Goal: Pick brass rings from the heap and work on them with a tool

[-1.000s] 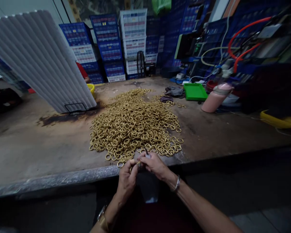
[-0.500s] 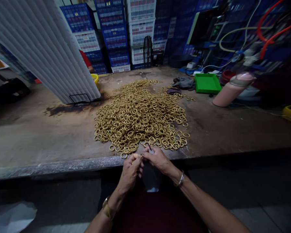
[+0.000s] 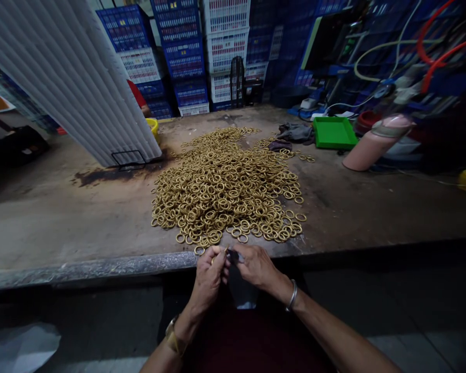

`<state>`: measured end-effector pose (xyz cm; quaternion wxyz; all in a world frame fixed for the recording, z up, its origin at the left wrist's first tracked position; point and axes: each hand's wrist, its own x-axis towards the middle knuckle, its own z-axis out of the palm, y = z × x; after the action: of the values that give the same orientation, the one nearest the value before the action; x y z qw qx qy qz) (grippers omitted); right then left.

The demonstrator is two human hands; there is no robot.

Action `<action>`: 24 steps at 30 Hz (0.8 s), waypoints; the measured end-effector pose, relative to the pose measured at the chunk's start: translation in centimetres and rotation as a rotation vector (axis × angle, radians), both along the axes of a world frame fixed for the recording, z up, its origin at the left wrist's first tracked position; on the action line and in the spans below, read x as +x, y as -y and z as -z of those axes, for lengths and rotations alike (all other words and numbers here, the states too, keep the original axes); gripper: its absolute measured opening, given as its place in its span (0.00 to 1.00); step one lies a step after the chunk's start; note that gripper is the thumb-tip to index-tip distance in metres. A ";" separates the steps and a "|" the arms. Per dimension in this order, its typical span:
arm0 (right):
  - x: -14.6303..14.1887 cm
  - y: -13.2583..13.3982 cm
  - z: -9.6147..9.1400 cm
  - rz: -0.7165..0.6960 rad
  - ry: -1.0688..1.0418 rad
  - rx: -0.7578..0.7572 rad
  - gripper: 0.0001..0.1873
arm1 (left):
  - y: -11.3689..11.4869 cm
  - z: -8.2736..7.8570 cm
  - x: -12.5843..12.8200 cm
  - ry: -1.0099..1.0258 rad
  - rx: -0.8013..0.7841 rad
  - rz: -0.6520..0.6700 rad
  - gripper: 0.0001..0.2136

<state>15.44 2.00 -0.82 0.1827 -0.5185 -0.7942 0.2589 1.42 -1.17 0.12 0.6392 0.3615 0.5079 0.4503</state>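
At the table's front edge, my left hand (image 3: 208, 273) has its thumb and fingers pinched on a brass-coloured ring (image 3: 226, 250), of which only a small part shows. Close against it, my right hand (image 3: 259, 266) is closed on a small tool with a dark part and a greyish part (image 3: 236, 256); blur and fingers hide its exact kind. Both hands nearly touch each other at the ring. Just beyond them lies a broad heap of brass-coloured rings (image 3: 221, 186), with a few loose ones along its near side.
A ribbed pale panel stack (image 3: 77, 83) leans over the left of the table (image 3: 101, 223), by a black wire stand (image 3: 128, 159). Right of the heap are grey cloths (image 3: 295, 132), a green tray (image 3: 336, 133) and a pink cylinder (image 3: 367, 150). Crates (image 3: 182, 57) stand behind; a person's red sleeve (image 3: 135, 94) shows.
My right hand has turned and shifted slightly right, and the tool's thin end no longer points up past the fingers. My left hand keeps its pinch in nearly the same place.
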 end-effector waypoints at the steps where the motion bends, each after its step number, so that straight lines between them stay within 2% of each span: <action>1: 0.0 0.2 -0.1 -0.025 0.051 0.003 0.08 | 0.0 0.0 0.0 -0.019 0.004 -0.003 0.13; 8: -0.3 0.3 -0.9 -0.055 0.184 -0.027 0.09 | 0.0 0.1 0.0 -0.075 0.052 0.006 0.13; 12: -0.6 0.3 -0.5 -0.004 0.249 -0.046 0.10 | 0.2 -0.1 -0.1 0.002 0.024 0.013 0.13; 15: -0.3 -0.3 -0.2 0.089 0.291 -0.046 0.10 | 0.9 -0.6 -0.3 0.061 -0.005 0.040 0.12; 18: 0.5 -1.3 -0.3 0.193 0.301 0.012 0.10 | 1.5 -0.8 -0.5 0.154 -0.052 0.082 0.11; 21: 1.1 -2.4 -0.7 0.265 0.262 0.109 0.09 | 1.5 -0.6 -0.5 0.261 -0.098 0.041 0.12; 24: 0.8 -3.1 -1.1 0.266 0.240 0.171 0.09 | 1.2 -0.3 -0.6 0.311 -0.116 -0.001 0.14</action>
<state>16.27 5.09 0.28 0.1627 -0.6287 -0.7538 0.1006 0.83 -2.35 0.43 0.7297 0.2499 0.4281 0.4710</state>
